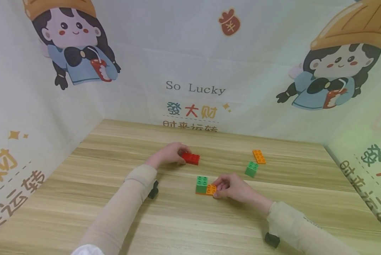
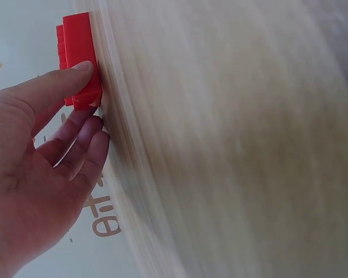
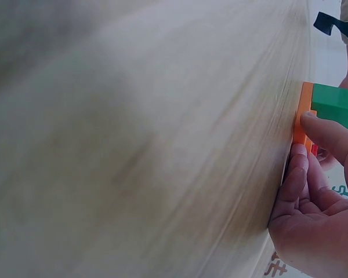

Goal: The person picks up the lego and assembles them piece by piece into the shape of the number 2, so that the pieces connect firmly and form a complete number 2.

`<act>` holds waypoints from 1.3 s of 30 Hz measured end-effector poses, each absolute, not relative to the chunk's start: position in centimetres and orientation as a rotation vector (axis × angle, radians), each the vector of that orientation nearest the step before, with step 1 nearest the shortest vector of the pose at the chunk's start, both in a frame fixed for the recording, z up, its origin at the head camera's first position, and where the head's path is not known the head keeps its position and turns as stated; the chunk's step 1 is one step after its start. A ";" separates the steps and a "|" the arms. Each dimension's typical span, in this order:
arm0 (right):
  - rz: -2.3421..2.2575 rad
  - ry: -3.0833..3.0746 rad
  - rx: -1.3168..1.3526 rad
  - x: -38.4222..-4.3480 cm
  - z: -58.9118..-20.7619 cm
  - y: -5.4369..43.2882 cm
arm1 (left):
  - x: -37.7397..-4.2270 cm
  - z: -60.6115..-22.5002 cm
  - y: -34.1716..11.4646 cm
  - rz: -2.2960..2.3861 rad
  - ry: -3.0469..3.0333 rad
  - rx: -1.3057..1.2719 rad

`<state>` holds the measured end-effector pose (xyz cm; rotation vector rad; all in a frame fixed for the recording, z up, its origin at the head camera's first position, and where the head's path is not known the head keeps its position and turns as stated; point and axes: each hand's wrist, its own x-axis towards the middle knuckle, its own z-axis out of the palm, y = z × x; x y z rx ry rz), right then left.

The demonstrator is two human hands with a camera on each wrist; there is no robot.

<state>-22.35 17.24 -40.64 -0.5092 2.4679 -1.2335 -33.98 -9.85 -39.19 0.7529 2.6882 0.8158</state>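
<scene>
In the head view, my left hand (image 1: 172, 154) grips the left end of a red toy brick (image 1: 192, 158). Its thumb presses the side of the red brick (image 2: 79, 49) in the left wrist view. Nearer to me, my right hand (image 1: 233, 187) pinches the right end of a flat orange building plate (image 1: 211, 190). A green brick (image 1: 201, 184) is stacked on that plate's left half. The right wrist view shows the thumb on the orange plate (image 3: 303, 110), with the green brick (image 3: 333, 103) beyond it.
Behind and right of my right hand, a second green brick (image 1: 251, 169) lies close to another orange plate (image 1: 259, 157). The wooden table (image 1: 184, 226) ends against a printed cloth backdrop (image 1: 190, 63) at the back and sides.
</scene>
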 end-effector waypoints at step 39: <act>-1.243 2.461 -0.508 -22.3 -40.8 17.2 | -32.3 -38.5 -10.1 0.890 2.768 0.878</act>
